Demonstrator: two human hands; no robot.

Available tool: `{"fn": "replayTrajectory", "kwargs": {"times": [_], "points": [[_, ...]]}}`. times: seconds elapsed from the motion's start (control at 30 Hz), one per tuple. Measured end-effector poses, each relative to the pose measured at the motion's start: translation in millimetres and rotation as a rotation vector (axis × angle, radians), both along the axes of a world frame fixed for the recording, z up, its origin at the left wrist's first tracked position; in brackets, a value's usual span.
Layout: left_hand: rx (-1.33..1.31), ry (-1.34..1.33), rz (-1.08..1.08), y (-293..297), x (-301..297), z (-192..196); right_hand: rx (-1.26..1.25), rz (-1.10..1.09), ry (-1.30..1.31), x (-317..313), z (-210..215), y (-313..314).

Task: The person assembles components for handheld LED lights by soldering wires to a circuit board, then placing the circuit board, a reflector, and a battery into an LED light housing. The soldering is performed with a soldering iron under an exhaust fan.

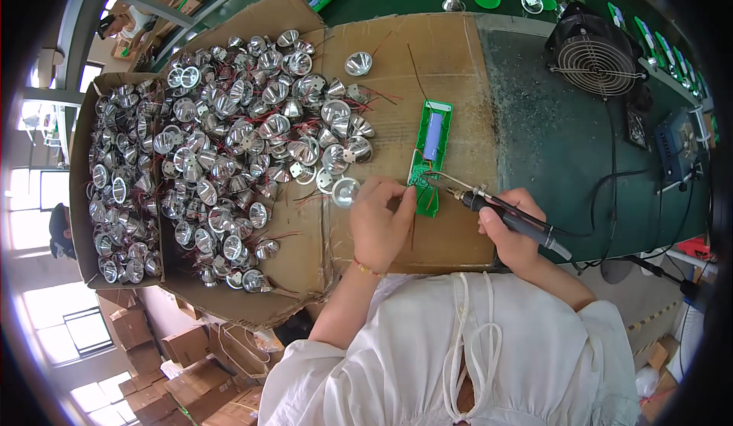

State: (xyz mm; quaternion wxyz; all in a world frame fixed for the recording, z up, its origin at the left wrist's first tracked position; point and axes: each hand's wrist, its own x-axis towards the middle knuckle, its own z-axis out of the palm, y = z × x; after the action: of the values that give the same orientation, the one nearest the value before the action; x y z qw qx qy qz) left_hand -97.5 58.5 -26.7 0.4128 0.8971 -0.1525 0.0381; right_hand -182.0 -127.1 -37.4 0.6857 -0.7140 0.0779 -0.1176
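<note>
Soldering is the step in hand: the right hand [510, 231], right of centre in the frame, is closed around the dark handle of a soldering iron [504, 214] whose tip points left onto the lower end of a green circuit board [429, 157]. The board lies on a cardboard sheet [458, 67] near the middle of the picture, with a blue cylindrical cell [433, 136] mounted along it. The left hand [379, 224] sits just left of the board's lower end, fingers pinched down at its edge; it seems to be gripping thin red wires [418, 197] against the board, though the view is too small to be sure. A single silver reflector cup [345, 192] rests touching that hand's upper left side, and a great heap of reflector cups [229, 143] fills the left of the frame.

To do this well, the left hand should keep the wire pressed flat and motionless on its pad, fingertips clear of the hot tip. The iron should touch pad and wire together, briefly, then lift straight away. The iron's cable [611, 189] trails to the right and should stay slack, so it does not tug the tip off the joint. A small fan [595, 59] stands at upper right.
</note>
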Motion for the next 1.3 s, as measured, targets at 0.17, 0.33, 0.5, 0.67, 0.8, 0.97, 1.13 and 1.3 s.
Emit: {"fn": "replayTrajectory", "kwargs": {"times": [0.17,0.33,0.5,0.67,0.8,0.97,1.13,1.3], "points": [[-0.002,0.025,0.004,-1,0,3,0.013,0.009,-0.013,1,-1,1],[-0.041,0.061,0.027,-4,0,4,-0.028,0.03,-0.016,2,-4,1],[-0.04,0.044,0.012,-2,2,5,0.163,-0.07,0.018,1,13,2],[-0.036,0.048,0.013,-3,1,7,0.147,-0.09,0.006,-4,12,-2],[-0.09,0.028,0.046,0,-2,4,0.159,-0.051,0.015,-7,11,-3],[-0.171,0.046,0.032,-1,-7,11,0.178,-0.034,0.05,-8,11,-3],[-0.02,-0.021,-0.04,-4,-1,2,0.075,-0.008,0.024,-7,7,-2],[-0.014,0.002,-0.052,-6,2,3,0.013,0.019,0.016,-8,1,-5]]}}
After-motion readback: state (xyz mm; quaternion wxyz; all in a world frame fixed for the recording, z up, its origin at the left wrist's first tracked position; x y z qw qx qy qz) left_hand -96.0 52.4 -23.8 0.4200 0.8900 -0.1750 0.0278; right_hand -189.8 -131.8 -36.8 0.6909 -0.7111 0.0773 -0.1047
